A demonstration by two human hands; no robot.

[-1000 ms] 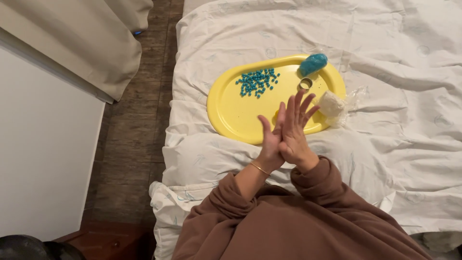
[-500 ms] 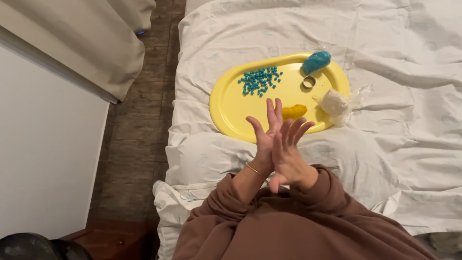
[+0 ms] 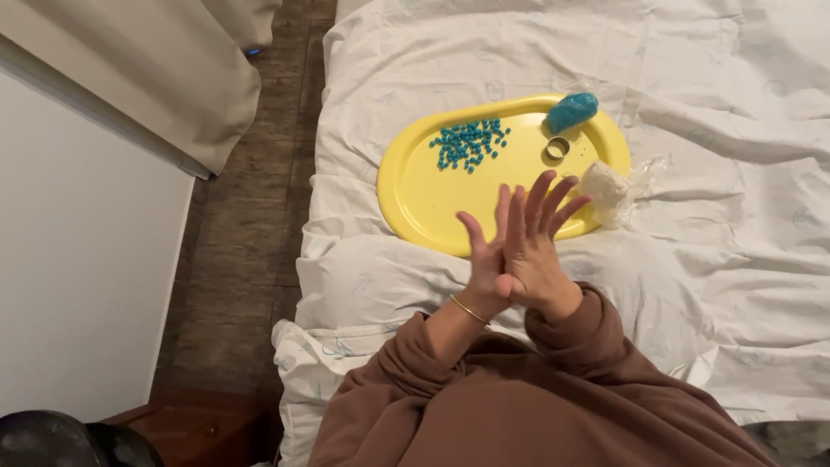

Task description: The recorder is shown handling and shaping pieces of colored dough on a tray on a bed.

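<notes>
Yellow tray [image 3: 415, 186] beyond | left hand [image 3: 486, 259], right hand [image 3: 532, 251] pressed flat, fingers spread

Clear crinkled plastic bag [image 3: 635, 177] — off-white lump inside, at the yellow tray's [image 3: 415, 195] right edge, on bedsheet

Oval plastic tray [image 3: 415, 186]: plain bright yellow. Heap of small beads [image 3: 469, 142]: teal blue. Lump of soft dough [image 3: 571, 111]: teal blue. Small ring cutter [image 3: 558, 148]: pale metallic. Lump of dough in clear wrap [image 3: 604, 188]: off-white. Bed sheet [image 3: 718, 173]: white with faint pale-blue motifs. Sweatshirt sleeves [image 3: 519, 406]: brown. Thin bangle [image 3: 468, 309]: gold. Floorboards [image 3: 246, 251]: dark brown wood. Curtain [image 3: 164, 78]: beige.
</notes>
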